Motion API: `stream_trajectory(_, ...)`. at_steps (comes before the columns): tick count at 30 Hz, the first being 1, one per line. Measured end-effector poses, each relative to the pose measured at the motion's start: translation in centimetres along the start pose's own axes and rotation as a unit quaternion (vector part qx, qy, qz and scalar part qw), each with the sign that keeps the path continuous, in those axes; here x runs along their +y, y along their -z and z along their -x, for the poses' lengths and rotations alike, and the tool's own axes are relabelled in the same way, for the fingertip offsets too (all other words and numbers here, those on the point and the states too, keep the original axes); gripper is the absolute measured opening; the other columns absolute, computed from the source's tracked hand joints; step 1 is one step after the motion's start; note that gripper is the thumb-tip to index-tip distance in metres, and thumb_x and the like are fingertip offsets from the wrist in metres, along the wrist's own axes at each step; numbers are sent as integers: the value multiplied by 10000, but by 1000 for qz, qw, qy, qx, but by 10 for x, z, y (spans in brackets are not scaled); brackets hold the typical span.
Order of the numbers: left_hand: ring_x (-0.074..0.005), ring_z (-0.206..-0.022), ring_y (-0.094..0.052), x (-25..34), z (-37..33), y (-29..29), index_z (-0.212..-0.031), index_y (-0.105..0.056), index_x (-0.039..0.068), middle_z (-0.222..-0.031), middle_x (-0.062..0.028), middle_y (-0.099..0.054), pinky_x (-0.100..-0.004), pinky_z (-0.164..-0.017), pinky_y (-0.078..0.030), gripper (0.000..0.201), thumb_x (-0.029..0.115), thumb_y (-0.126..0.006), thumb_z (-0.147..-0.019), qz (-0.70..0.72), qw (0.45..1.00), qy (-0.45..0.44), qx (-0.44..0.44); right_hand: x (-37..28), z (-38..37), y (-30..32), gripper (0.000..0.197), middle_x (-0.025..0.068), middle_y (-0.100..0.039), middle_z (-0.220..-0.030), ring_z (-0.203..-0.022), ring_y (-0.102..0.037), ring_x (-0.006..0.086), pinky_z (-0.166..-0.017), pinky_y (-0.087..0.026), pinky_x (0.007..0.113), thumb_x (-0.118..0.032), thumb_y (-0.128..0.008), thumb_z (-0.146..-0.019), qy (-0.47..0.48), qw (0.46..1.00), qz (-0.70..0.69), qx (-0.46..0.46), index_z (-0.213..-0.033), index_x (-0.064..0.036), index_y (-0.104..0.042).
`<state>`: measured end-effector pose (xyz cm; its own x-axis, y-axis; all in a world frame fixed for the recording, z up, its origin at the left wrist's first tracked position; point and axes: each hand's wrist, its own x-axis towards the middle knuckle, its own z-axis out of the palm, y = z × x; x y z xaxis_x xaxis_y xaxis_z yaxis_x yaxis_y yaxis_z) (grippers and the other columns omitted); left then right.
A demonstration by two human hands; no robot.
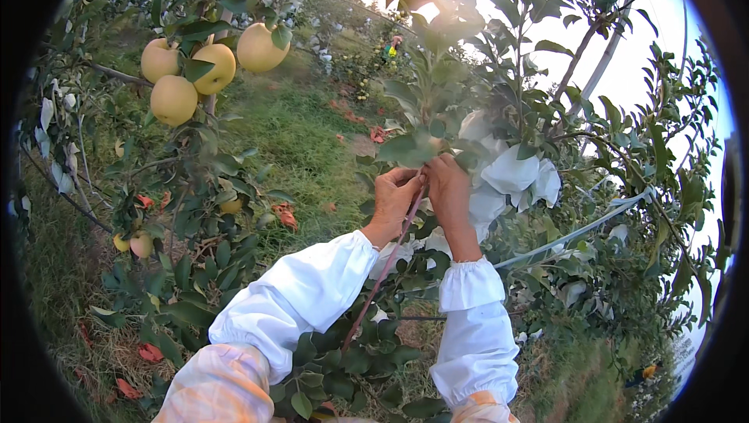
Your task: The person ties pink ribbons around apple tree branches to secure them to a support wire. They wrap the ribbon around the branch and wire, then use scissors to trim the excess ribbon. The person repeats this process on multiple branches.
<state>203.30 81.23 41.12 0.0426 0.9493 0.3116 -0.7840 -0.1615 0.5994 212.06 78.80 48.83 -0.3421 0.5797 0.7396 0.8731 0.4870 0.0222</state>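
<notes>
Hands nearly touch in the middle of the view, just under broad apple leaves (409, 148): the left hand (392, 198) is curled, thumb and forefinger drawn together and seemingly pinching the topmost visible part of a pink strip (388, 267), while the right hand (450, 189) shows mostly its back, its fingers bent in toward the same spot, and I cannot tell whether they grip the strip or something beside it. From between the hands the strip slants down and leftward, between the two white oversleeves (304, 290), into the lower foliage (343, 372). Good handling here would probably have one hand steady the strip while the other makes the fine movements, with only a light pull, as the slender growth nearby looks easy to bend or snap. Leaves and glare blur the contact point, so easing the foliage aside rather than tearing it should give a clearer look. White paper-like fruit bags (511, 171) crowd just right of the right hand, so small wrist turns seem safer than wide elbow swings. The strip's trailing length could snag on leaves below, and the pale-blue cord (581, 233) reaching off to the right is best left unbumped
</notes>
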Motion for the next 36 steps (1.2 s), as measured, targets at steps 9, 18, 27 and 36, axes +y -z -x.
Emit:
stream_trajectory(9,-111,-628,-588,6,-1,-5,-851,-661,-56,-807,-69,-588,-243,-563,-450,114,24,-645,-772,-260,942,-203,56,-4,-1,-3,111,95,-553,-900,-716,-616,312,-578,-486,434,-108,-580,-776,-14,988,144,-47,-883,-102,-613)
stream_trajectory(18,-46,-646,-536,10,-19,4,-850,-665,-40,-759,-8,-643,-254,-553,-431,109,47,-677,-787,-303,915,-259,65,-5,4,2,102,121,-574,-892,-764,-603,337,-633,-472,433,-80,-553,-804,-56,998,36,0,-853,-76,-643)
stream_trajectory(27,-56,-609,-496,30,-5,5,-862,-658,53,-710,32,-603,-226,-558,-383,110,155,-686,-831,-108,988,50,-99,-8,18,-3,110,158,-585,-779,-695,-595,323,-632,-471,379,11,-596,-772,-125,974,-149,119,-881,4,-578)
stream_trajectory(36,-50,-585,-492,29,-23,12,-850,-643,74,-726,35,-601,-208,-516,-374,97,167,-669,-845,-59,988,74,-123,-7,13,-6,116,125,-596,-761,-669,-616,217,-618,-488,306,62,-577,-772,-141,959,-227,97,-886,39,-567)
